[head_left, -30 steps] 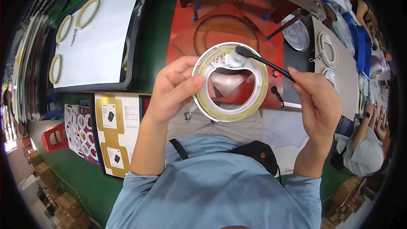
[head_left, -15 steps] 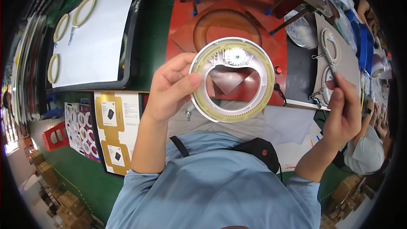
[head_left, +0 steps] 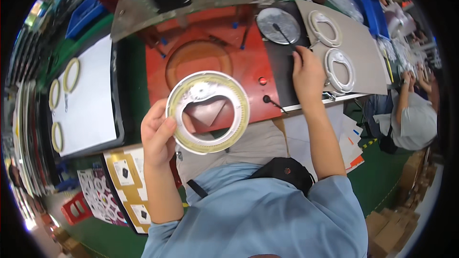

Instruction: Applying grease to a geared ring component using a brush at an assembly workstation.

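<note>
My left hand [head_left: 157, 136] grips the left rim of a round white ring housing [head_left: 243, 110] between thumb and fingers. A pale yellow toothed ring lies inside it, with a small white gear near its top, now blurred. My right hand [head_left: 308, 79] pinches a thin dark stick [head_left: 286, 37], brush-like in look. The stick's far end is over a round plate [head_left: 265, 23] smeared with whitish paste; whether it touches cannot be made out. Two similar white rings, a nearer one [head_left: 329, 69] and a farther one [head_left: 313, 25], lie on cardboard right of that hand.
Beyond the held housing is a red base plate [head_left: 256, 76] with a round amber ring and a red button [head_left: 262, 81]. A metal machine part [head_left: 143, 16] overhangs it. At left, several yellowish rings lie on a white sheet [head_left: 98, 91]. Another person [head_left: 413, 124] sits at right.
My right hand has swung forward and inward, bringing the stick over the paste plate. The view has shifted, and the ring housing appears lower and further left, still in my left hand.
</note>
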A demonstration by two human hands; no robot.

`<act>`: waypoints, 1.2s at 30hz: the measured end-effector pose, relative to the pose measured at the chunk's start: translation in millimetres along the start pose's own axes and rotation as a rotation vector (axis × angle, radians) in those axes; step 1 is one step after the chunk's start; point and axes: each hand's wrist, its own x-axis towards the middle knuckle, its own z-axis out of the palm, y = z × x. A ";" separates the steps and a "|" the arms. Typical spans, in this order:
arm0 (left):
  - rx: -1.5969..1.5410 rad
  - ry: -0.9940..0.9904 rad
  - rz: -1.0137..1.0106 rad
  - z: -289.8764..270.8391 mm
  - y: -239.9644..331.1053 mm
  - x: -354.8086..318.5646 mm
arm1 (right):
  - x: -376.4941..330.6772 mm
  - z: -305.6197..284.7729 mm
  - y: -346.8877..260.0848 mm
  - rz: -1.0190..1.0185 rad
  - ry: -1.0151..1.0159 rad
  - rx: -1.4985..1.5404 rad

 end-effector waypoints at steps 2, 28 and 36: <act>0.010 0.000 0.013 -0.8 -2.6 -0.7 | -4.6 -6.5 -9.0 0.010 -0.001 -0.065; 0.458 -0.327 -0.299 94.4 -29.1 -20.1 | 83.9 -96.9 210.4 1.017 0.039 1.362; 0.426 -0.147 -0.364 61.8 -33.6 -69.2 | 113.5 -72.3 235.7 1.217 -0.191 1.334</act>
